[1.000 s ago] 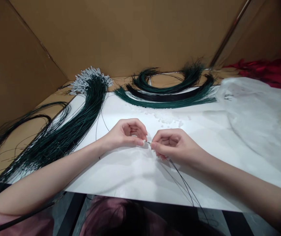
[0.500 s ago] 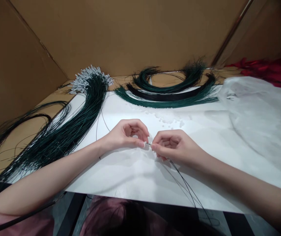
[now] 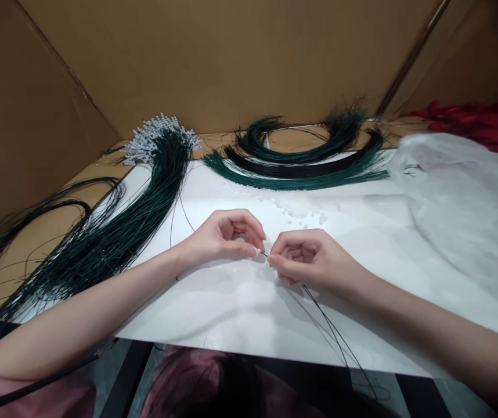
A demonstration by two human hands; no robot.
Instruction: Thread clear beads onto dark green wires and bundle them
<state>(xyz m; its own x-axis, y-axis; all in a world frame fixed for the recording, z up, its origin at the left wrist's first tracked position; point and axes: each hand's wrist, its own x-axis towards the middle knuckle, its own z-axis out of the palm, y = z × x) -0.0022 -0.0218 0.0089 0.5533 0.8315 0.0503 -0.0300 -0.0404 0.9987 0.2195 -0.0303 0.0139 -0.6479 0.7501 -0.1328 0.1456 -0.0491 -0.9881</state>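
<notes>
Thumb and forefinger of my left hand (image 3: 231,237) pinch a tiny white bead (image 3: 258,252) at the tip of a dark wire. Close beside it, my right hand (image 3: 310,255) is closed on thin dark wires (image 3: 329,325), whose tails hang down past the front edge of the white board (image 3: 214,313). A short bit of wire shows between the two sets of fingertips. Beyond my hands lie loose small white beads (image 3: 296,206). To the left rests a thick bundle of green wires (image 3: 144,215) with white beaded tips (image 3: 148,139).
Curved bundles of green and black wire (image 3: 305,168) lie along the back. A clear plastic bag (image 3: 458,191) covers the right side, with red material (image 3: 479,125) behind it. More loose wires (image 3: 57,197) spread at far left. Cardboard walls (image 3: 231,64) enclose the back and sides.
Hardly anything differs. Slightly more dark wire shows between my fingertips, and both hands keep their pinch in the same place.
</notes>
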